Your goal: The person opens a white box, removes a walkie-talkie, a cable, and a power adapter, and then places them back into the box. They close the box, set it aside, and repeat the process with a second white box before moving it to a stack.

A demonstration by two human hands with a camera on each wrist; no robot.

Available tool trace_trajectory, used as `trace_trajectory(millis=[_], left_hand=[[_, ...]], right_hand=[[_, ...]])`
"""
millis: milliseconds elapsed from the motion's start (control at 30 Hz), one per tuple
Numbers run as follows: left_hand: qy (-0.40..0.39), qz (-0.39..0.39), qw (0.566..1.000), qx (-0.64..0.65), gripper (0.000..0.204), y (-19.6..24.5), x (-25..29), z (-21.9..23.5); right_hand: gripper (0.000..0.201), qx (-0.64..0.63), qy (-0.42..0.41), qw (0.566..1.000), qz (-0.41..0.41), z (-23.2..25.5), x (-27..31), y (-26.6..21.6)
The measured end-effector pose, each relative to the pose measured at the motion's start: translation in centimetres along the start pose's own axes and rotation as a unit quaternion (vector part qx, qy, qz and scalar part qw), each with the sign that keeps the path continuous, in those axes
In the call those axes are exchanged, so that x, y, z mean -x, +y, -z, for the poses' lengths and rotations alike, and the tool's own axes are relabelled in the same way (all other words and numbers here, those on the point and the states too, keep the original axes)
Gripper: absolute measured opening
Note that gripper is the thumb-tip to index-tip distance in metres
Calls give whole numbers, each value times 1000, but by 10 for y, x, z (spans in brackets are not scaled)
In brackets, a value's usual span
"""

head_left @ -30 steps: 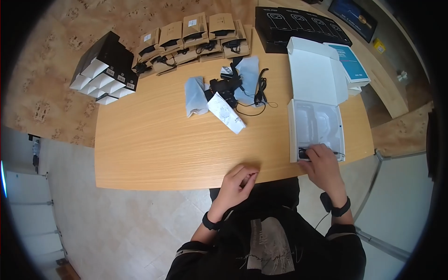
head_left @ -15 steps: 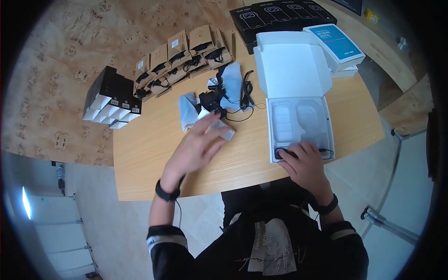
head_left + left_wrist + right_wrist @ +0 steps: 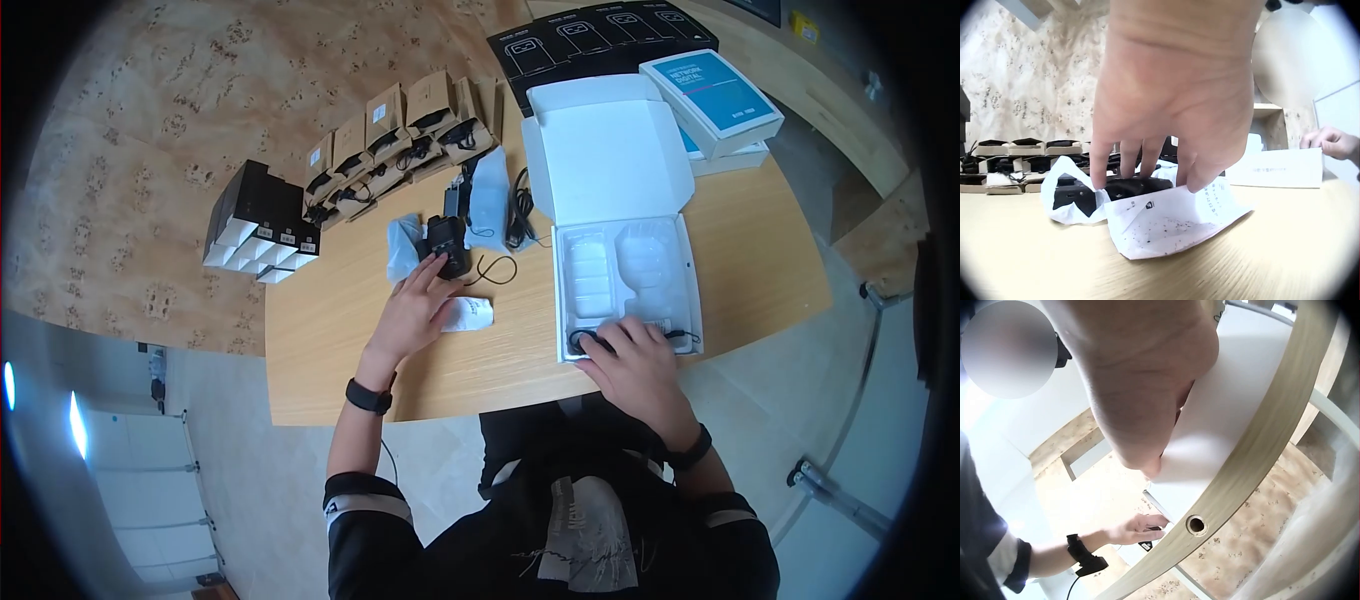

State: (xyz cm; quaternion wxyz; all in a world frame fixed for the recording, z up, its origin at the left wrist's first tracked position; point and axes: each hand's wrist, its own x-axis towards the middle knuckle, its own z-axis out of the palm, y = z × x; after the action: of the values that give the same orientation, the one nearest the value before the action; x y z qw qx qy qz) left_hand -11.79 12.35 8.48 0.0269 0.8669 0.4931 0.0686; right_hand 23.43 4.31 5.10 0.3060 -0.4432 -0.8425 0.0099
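My left hand [image 3: 408, 312] reaches over the table, its fairly straight fingers touching the lower end of a black handheld device [image 3: 449, 238] that looks like a two-way radio. Partly beneath this hand lies a printed white leaflet [image 3: 470, 315]. In the left wrist view, the fingertips reach down behind the leaflet [image 3: 1166, 222] onto the dark device [image 3: 1138, 187]. My right hand [image 3: 640, 372] rests in the near compartment of an open white box [image 3: 560, 290], fingers extended over a black corded item [image 3: 581, 341]. That item is mostly covered; the right wrist view hides the fingertips.
Bagged parts [image 3: 403, 247] and a coiled black cable [image 3: 520, 212] lie around the device. Brown cardboard packs [image 3: 385, 120] and black-and-white cartons [image 3: 258, 222] line the far left edge. Behind the raised lid stand blue-topped boxes [image 3: 712, 95] and black cartons [image 3: 600, 45].
My left hand has come up from the table's near edge to the black device. The leaflet has shifted off the device toward me. My right hand stays in the white box; the head view has turned.
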Motion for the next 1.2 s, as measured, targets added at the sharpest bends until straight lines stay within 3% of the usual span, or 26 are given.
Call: trace_trajectory(millis=[100, 233, 367, 400, 500, 533, 567, 667, 767, 833, 900, 1033, 1067, 1200], left_hand=[[43, 36, 996, 71, 26, -4, 1, 2], [85, 35, 994, 56, 26, 20, -37, 21], [19, 91, 996, -3, 41, 51, -101, 16], [-17, 119, 992, -46, 50, 52, -117, 14], [-15, 161, 979, -127, 61, 34, -161, -10], [4, 183, 975, -129, 75, 31, -171, -14], [8, 175, 976, -125, 75, 27, -179, -17], [-134, 240, 957, -97, 93, 18, -199, -19], [-160, 202, 966, -1, 97, 2, -207, -22], [-143, 173, 974, 44, 96, -5, -201, -22], [-37, 173, 980, 91, 89, -10, -190, -25], [15, 182, 966, 182, 83, -3, -164, -5], [55, 150, 973, 164, 83, -5, -157, -9], [69, 125, 979, 145, 79, -2, -136, -5]], right_hand=[[29, 15, -7, 1000, 10, 0, -3, -1], [28, 13, -11, 1000, 19, 0, -4, -2], [26, 7, -7, 1000, 25, -1, -9, -6], [26, 0, -3, 1000, 25, -1, -9, -6], [26, 10, 1, 1000, 19, -2, -6, -8], [26, 12, 1, 1000, 20, -1, -7, -8], [26, 15, 3, 1000, 21, -1, -6, -8], [26, 22, 6, 1000, 17, -2, -5, -8], [25, 25, 8, 999, 19, -4, -4, -8], [24, 24, 12, 999, 23, -3, -4, -6], [25, 29, 21, 999, 29, -4, -4, -7], [25, 38, 15, 999, 22, -7, -3, -7], [25, 40, 21, 999, 23, -8, -3, -7], [25, 41, 27, 999, 22, -8, -3, -7]])
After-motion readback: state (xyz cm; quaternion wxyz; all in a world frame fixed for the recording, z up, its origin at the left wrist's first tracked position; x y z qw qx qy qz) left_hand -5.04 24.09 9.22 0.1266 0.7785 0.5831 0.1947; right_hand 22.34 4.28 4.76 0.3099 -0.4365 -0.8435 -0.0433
